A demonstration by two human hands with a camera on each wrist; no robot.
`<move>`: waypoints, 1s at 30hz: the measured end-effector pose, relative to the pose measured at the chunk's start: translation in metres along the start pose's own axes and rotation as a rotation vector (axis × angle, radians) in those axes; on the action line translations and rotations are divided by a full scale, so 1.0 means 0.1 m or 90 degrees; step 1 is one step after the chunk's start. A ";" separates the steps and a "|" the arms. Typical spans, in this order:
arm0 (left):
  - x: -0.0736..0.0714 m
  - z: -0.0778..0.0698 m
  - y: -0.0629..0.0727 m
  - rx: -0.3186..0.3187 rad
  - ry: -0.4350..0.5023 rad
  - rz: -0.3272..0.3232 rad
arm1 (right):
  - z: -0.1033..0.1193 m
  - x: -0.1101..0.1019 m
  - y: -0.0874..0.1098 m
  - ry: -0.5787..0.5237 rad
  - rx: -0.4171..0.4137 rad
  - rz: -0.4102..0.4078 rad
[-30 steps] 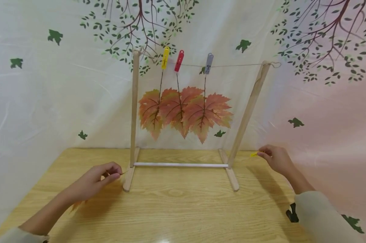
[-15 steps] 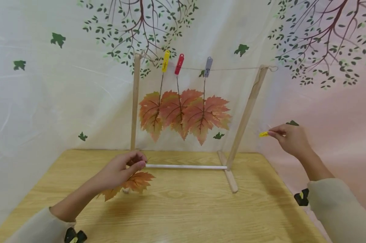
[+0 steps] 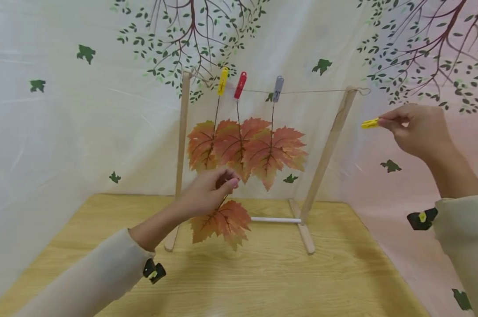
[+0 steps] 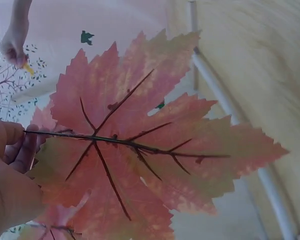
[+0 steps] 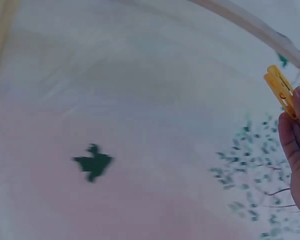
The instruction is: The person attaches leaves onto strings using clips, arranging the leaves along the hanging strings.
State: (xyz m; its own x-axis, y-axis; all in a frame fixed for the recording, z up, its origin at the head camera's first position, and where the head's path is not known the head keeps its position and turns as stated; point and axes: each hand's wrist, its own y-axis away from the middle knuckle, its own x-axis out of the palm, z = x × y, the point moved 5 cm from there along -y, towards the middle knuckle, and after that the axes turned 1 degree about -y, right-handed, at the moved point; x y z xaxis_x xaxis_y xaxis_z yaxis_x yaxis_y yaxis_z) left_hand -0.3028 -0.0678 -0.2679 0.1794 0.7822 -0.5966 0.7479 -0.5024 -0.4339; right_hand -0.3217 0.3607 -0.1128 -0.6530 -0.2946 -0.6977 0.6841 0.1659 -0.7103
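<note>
My left hand [image 3: 209, 191] pinches the dark stem of an orange-red artificial maple leaf [image 4: 125, 145], which hangs below the fingers in front of the wooden frame. Out to the right, level with the upper part of the right post, my right hand [image 3: 419, 132] grips a yellow clothespin [image 3: 369, 123] between thumb and fingers. The clothespin's free end points left, towards the string [image 3: 314, 92]. On that string a yellow clothespin [image 3: 223, 81], a red clothespin [image 3: 240, 85] and a grey clothespin [image 3: 278, 89] each hold a similar leaf [image 3: 274, 149] by its stem.
The string runs between a left post [image 3: 183, 132] and a leaning right post [image 3: 330, 152]. A white rod [image 3: 276, 219] joins their feet low over the wooden table [image 3: 262, 277]. Behind stands a pale cloth [image 3: 143, 110] printed with branches and green leaves.
My left hand has moved right and up, bringing the leaf off the left side to before the frame. The right hand has risen and gone right with the yellow clothespin.
</note>
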 end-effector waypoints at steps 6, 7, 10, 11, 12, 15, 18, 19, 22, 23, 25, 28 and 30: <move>0.08 -0.29 -0.41 0.001 0.035 -0.034 | 0.34 -0.27 -0.34 0.031 -0.032 -0.019; 0.09 -0.34 -0.48 0.005 0.032 -0.043 | 0.40 -0.29 -0.38 0.032 -0.036 -0.015; 0.13 -0.45 -0.70 0.011 0.033 -0.067 | 0.54 -0.31 -0.50 0.038 -0.037 0.015; 0.15 -0.49 -0.78 0.014 0.033 -0.075 | 0.59 -0.31 -0.53 0.040 -0.037 0.024; 0.16 -0.53 -0.86 0.015 0.037 -0.081 | 0.63 -0.30 -0.56 0.040 -0.040 0.030; 0.20 -0.62 -1.08 0.009 0.051 -0.098 | 0.74 -0.30 -0.64 0.043 -0.052 0.045; 0.24 -0.70 -1.27 -0.015 0.061 -0.117 | 0.86 -0.27 -0.73 0.040 -0.056 0.063; 0.25 -0.72 -1.32 -0.023 0.059 -0.124 | 0.90 -0.26 -0.76 0.042 -0.059 0.068; 0.29 -0.79 -1.45 -0.051 0.047 -0.138 | 1.02 -0.20 -0.84 0.032 -0.053 0.091; 0.31 -0.82 -1.49 -0.058 0.041 -0.142 | 1.05 -0.17 -0.86 0.028 -0.054 0.095; 0.34 -0.86 -1.57 -0.069 0.031 -0.150 | 1.13 -0.12 -0.90 0.023 -0.069 0.095; 0.39 -0.90 -1.67 -0.074 0.012 -0.157 | 1.23 -0.05 -0.93 0.010 -0.097 0.097; 0.43 -0.91 -1.73 -0.086 0.008 -0.162 | 1.29 -0.01 -0.95 0.007 -0.116 0.097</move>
State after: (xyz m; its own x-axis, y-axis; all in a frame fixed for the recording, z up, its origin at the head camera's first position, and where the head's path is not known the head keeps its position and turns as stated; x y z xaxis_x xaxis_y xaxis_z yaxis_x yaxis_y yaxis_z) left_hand -0.3664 0.0862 -0.1570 -0.0179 0.8817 -0.4714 0.8481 -0.2364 -0.4743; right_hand -0.3439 0.2235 -0.0332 -0.5502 -0.2433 -0.7988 0.7062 0.3748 -0.6006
